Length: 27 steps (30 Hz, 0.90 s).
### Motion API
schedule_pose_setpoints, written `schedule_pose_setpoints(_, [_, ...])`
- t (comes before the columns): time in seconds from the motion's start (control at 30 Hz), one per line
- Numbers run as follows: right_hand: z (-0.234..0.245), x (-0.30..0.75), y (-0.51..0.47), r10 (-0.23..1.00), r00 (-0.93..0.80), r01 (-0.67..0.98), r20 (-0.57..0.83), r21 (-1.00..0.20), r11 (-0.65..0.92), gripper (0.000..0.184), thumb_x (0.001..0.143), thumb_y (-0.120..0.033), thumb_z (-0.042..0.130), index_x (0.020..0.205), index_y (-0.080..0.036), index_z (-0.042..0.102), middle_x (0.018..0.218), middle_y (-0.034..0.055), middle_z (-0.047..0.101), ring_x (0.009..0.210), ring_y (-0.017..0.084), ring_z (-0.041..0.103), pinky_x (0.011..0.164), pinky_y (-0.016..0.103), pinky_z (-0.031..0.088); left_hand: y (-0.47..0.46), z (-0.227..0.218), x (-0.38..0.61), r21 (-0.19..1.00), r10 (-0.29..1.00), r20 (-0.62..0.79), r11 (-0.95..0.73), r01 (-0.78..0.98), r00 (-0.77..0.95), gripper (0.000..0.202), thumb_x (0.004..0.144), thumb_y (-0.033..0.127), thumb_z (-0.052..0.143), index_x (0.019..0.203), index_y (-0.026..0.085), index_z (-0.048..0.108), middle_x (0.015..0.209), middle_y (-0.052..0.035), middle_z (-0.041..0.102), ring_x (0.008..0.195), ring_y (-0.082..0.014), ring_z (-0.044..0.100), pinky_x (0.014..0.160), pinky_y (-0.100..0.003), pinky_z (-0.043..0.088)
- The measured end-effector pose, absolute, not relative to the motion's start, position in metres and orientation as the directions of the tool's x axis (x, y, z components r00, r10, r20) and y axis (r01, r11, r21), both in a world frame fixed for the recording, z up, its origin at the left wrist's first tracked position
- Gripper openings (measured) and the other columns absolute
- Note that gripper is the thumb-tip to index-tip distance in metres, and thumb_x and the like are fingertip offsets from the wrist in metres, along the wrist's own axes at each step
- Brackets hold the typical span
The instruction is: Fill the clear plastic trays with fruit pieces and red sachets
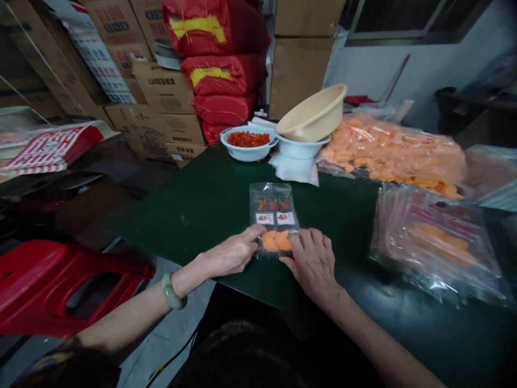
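A clear plastic packet (274, 218) lies flat on the green table between my hands. In its top row are several small red-orange pieces, below them two white labels with red print, and at the near end orange round slices (276, 241). My left hand (238, 249), with a jade bangle on the wrist, pinches the packet's near left edge between curled fingers. On the near right edge, my right hand (313, 261) has its thumb at the near corner and its bent fingers over the side.
At right lies a stack of filled clear packets (436, 242), behind it a large bag of orange slices (396, 148). A bowl of red pieces (247, 141) and a tilted cream basin (313, 116) stand at the back. A red stool (60, 285) is at left.
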State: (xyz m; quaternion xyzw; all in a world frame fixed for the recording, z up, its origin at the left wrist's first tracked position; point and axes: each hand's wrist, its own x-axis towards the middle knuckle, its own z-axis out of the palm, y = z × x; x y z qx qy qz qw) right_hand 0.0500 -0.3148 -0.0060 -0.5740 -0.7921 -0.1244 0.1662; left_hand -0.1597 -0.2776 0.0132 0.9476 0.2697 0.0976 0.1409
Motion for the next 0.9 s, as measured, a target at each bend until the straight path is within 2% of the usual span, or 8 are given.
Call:
schedule_pose_setpoints(0.13, [-0.006, 0.041, -0.284, 0.825, -0.472, 0.87, 0.311, 0.011, 0.493, 0.034, 0.074, -0.037, 0.066, 0.101, -0.017, 0.058, 0.1, 0.0101, 0.058, 0.091, 0.025, 0.049, 0.07, 0.034, 0.035, -0.281, 0.005, -0.166, 0.317, 0.581, 0.141, -0.794, 0.519, 0.802, 0.026, 0.085, 0.01, 0.032, 0.09, 0.009, 0.058, 0.141, -0.0178, 0.031, 0.133, -0.0263, 0.025, 0.105, -0.04, 0.033])
schedule_pose_setpoints(0.23, [-0.012, 0.028, -0.264, 0.865, -0.415, 0.899, 0.283, -0.016, 0.437, 0.021, 0.082, -0.035, 0.056, 0.089, -0.016, 0.06, 0.088, 0.0085, 0.058, 0.082, 0.022, 0.049, 0.066, 0.032, 0.034, -0.288, 0.0, -0.164, 0.312, 0.67, 0.184, -0.733, 0.604, 0.719, 0.033, 0.086, 0.01, 0.03, 0.11, 0.01, 0.053, 0.139, -0.016, 0.036, 0.133, -0.0265, 0.023, 0.104, -0.046, 0.032])
schedule_pose_setpoints(0.43, [-0.019, 0.004, -0.26, 0.842, -0.406, 0.904, 0.355, 0.02, 0.427, 0.017, 0.081, -0.033, 0.057, 0.085, -0.017, 0.06, 0.084, 0.0086, 0.057, 0.08, 0.022, 0.047, 0.063, 0.032, 0.033, -0.311, -0.009, -0.17, 0.227, 0.746, 0.286, -0.662, 0.714, 0.601, 0.028, 0.084, 0.007, 0.033, 0.074, 0.012, 0.058, 0.127, -0.015, 0.047, 0.124, -0.0291, 0.033, 0.092, -0.045, 0.04])
schedule_pose_setpoints(0.6, [-0.024, 0.005, -0.271, 0.782, -0.48, 0.868, 0.399, 0.082, 0.49, 0.016, 0.081, -0.031, 0.058, 0.082, -0.015, 0.059, 0.081, 0.0088, 0.056, 0.078, 0.022, 0.048, 0.063, 0.032, 0.036, -0.324, -0.006, -0.187, 0.542, 0.846, 0.318, -0.532, 0.65, 0.427, 0.018, 0.082, 0.017, 0.046, 0.065, 0.014, 0.053, 0.111, -0.0131, 0.053, 0.099, -0.0213, 0.052, 0.08, -0.034, 0.047])
schedule_pose_setpoints(0.67, [-0.026, 0.009, -0.277, 0.76, -0.508, 0.849, 0.406, 0.088, 0.521, 0.014, 0.083, -0.028, 0.056, 0.081, -0.014, 0.059, 0.081, 0.0093, 0.056, 0.077, 0.021, 0.049, 0.063, 0.032, 0.038, -0.32, -0.001, -0.192, 0.766, 0.957, 0.193, -0.283, 0.577, 0.215, 0.017, 0.081, 0.026, 0.051, 0.068, 0.014, 0.053, 0.095, -0.0107, 0.058, 0.078, -0.0164, 0.059, 0.062, -0.027, 0.049])
schedule_pose_setpoints(0.73, [-0.028, 0.012, -0.282, 0.729, -0.536, 0.824, 0.427, 0.075, 0.562, 0.017, 0.087, -0.026, 0.05, 0.081, -0.014, 0.06, 0.082, 0.0098, 0.057, 0.079, 0.02, 0.05, 0.064, 0.031, 0.04, -0.31, 0.004, -0.194, 0.919, 0.997, -0.077, 0.061, 0.389, 0.026, 0.02, 0.079, 0.033, 0.055, 0.076, 0.013, 0.054, 0.081, -0.0085, 0.059, 0.061, -0.0142, 0.06, 0.045, -0.023, 0.045])
schedule_pose_setpoints(0.8, [-0.029, 0.014, -0.284, 0.707, -0.541, 0.807, 0.456, 0.046, 0.588, 0.018, 0.089, -0.021, 0.045, 0.083, -0.014, 0.061, 0.085, 0.0095, 0.059, 0.082, 0.019, 0.052, 0.065, 0.029, 0.042, -0.298, 0.006, -0.193, 0.924, 0.938, -0.346, 0.337, 0.179, 0.021, 0.025, 0.076, 0.035, 0.059, 0.084, 0.011, 0.054, 0.079, -0.0091, 0.062, 0.054, -0.0163, 0.062, 0.038, -0.022, 0.043])
schedule_pose_setpoints(0.9, [-0.03, 0.013, -0.283, 0.714, -0.463, 0.821, 0.525, -0.05, 0.569, 0.02, 0.088, -0.012, 0.043, 0.084, -0.015, 0.062, 0.086, 0.007, 0.061, 0.082, 0.016, 0.055, 0.065, 0.024, 0.043, -0.284, 0.005, -0.186, 0.843, 0.824, -0.536, 0.535, 0.056, 0.186, 0.036, 0.074, 0.041, 0.062, 0.089, 0.009, 0.054, 0.079, -0.0134, 0.065, 0.054, -0.0228, 0.065, 0.034, -0.025, 0.045])
